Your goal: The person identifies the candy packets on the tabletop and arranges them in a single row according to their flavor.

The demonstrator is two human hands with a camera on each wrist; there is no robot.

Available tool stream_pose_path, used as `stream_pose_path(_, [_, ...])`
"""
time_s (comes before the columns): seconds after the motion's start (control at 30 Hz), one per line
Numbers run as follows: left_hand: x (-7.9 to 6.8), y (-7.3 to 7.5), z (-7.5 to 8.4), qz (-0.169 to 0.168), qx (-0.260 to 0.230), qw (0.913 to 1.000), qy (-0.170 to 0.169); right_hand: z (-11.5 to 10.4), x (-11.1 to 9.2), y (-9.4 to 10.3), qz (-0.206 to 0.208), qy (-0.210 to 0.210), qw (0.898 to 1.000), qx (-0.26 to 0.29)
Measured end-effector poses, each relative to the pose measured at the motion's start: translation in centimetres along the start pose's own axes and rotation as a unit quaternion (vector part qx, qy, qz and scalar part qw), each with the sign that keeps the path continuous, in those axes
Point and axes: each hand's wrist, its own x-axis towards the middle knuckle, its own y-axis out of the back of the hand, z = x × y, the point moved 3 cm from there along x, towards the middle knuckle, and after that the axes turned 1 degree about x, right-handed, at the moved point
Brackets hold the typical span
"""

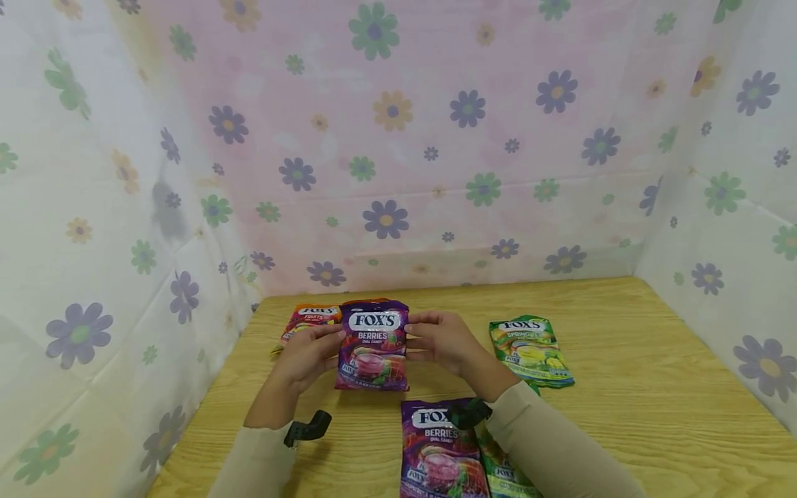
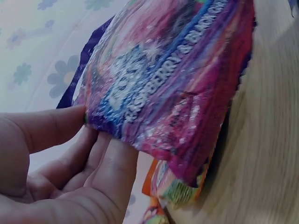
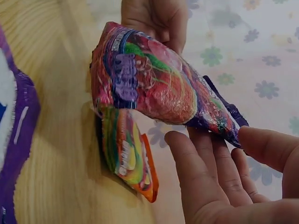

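A purple bag of Fox's Berries oval candy (image 1: 372, 349) is held upright, front toward me, above the left part of the table. My left hand (image 1: 311, 358) pinches its left edge; the left wrist view shows the thumb in front and the fingers (image 2: 114, 168) behind. At the right edge, my right hand (image 1: 443, 342) pinches the bag between thumb and fingers (image 3: 226, 172). Just behind the held bag is an orange-red bag of Fox's Fruits candy (image 1: 311, 316), partly covered by it. More orange packaging peeks over its top edge.
Another purple Berries bag (image 1: 441, 453) lies at the table's front, overlapping a green bag (image 1: 506, 470) that my right sleeve partly hides. A green Fox's Spring Tea bag (image 1: 530, 351) lies on the right. Flower-printed cloth (image 1: 429, 152) encloses the wooden table (image 1: 635, 360) at the back and sides.
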Motion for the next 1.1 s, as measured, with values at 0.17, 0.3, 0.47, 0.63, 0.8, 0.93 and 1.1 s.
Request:
stream_pose_path(0.17, [0.7,-0.8,0.4,0.017,-0.025,0.9995,-0.003,-0.8,0.0,0.6,0.003,0.011,1.0,0.027])
stream_pose_path(0.3, [1.1,-1.5,0.9,0.023,-0.059,0.9979,-0.008,-1.3,0.1,1.1,0.006,0.022,0.999,0.039])
stream_pose_path(0.47, [1.5,-2.7,1.5,0.039,-0.093,0.9946,-0.024,-2.1,-0.1,1.4,0.012,0.036,0.998,0.054])
stream_pose_path(0.63, [1.6,-3.8,2.4,0.045,-0.126,0.9904,-0.034,-3.0,-0.6,1.6,0.022,0.063,0.996,0.052])
stream_pose_path(0.8, [1.5,-4.6,3.0,0.057,-0.143,0.9871,-0.044,-3.3,-0.6,1.8,0.049,0.076,0.995,0.048])
stream_pose_path(0.93, [1.3,-5.1,3.5,0.08,-0.137,0.9854,-0.061,-3.2,-0.7,1.9,0.06,0.079,0.994,0.037])
stream_pose_path(1.1, [1.4,-5.5,3.7,0.106,-0.157,0.9775,-0.092,-3.1,-0.6,1.7,0.048,0.074,0.995,0.035])
